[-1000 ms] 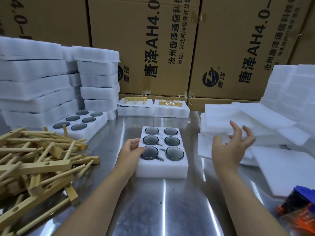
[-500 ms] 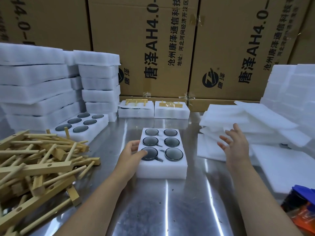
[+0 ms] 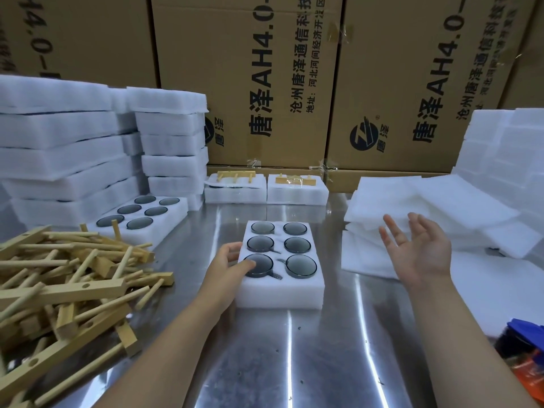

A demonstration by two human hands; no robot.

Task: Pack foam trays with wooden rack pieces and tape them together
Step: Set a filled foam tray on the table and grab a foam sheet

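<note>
A white foam tray (image 3: 279, 293) holding several round dark glass pieces lies at the middle of the metal table (image 3: 294, 363). My left hand (image 3: 226, 269) grips its left edge, thumb on top by the nearest left glass. My right hand (image 3: 421, 254) hovers open, palm turned up and fingers spread, in front of a pile of flat foam sheets (image 3: 412, 207) on the right; it holds nothing. A heap of wooden rack pieces (image 3: 64, 284) lies at the left. Two packed trays (image 3: 266, 191) with wooden pieces on top stand at the back.
Stacks of foam trays (image 3: 73, 154) rise at the back left, with one uncovered tray of glass pieces (image 3: 141, 213) in front of them. Cardboard boxes (image 3: 294, 83) wall off the back. More foam (image 3: 506, 160) is stacked far right. A blue and orange tape dispenser (image 3: 524, 351) sits at the right edge.
My right hand went out toward the foam sheets, then drew back a little and turned palm up. My left hand stayed on the tray's left edge.
</note>
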